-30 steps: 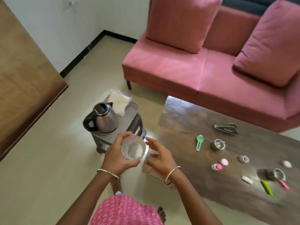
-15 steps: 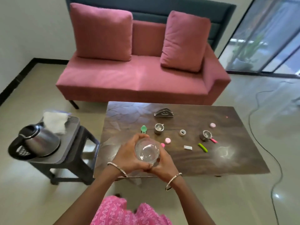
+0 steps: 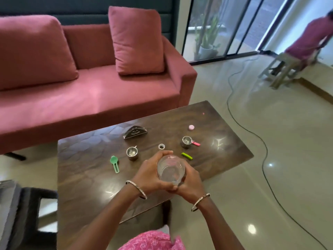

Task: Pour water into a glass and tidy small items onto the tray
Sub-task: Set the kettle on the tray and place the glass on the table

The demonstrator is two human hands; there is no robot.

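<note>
The glass [image 3: 170, 170] stands upright, mouth up, over the table's [image 3: 86, 177] near edge. The left hand [image 3: 150, 175] and right hand [image 3: 191, 183] both curl round it as before. It has shifted rightward along the table.

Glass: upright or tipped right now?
Upright. The glass shows its open mouth facing up at the camera, base visible through it; left hand and right hand grip its sides. Fill level: cannot tell.
</note>
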